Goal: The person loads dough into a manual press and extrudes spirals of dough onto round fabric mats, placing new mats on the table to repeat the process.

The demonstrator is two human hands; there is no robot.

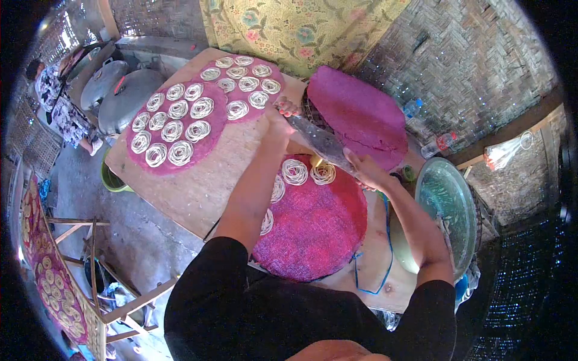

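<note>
My left hand (285, 112) is closed around the far end of a long dark bar (319, 140), its fingers curled at the tip. My right hand (365, 171) grips the near end of the same bar, so it slants between both hands. Beneath it, a yellow spout-like piece (316, 160) shows just above a coil of pale strands (323, 173); most of that piece is hidden. The coil lies on a round pink mat (307, 228), beside another coil (294, 172). More coils sit along the mat's left edge, partly covered by my left arm.
Two pink mats (211, 141) bearing several coils lie on the wooden table (174, 198). A stack of magenta mats (361, 114) leans behind. A green basin (448, 204) stands right, with plastic bottles (439, 144) nearby. Large pots (126, 99) and another person (57, 102) are far left.
</note>
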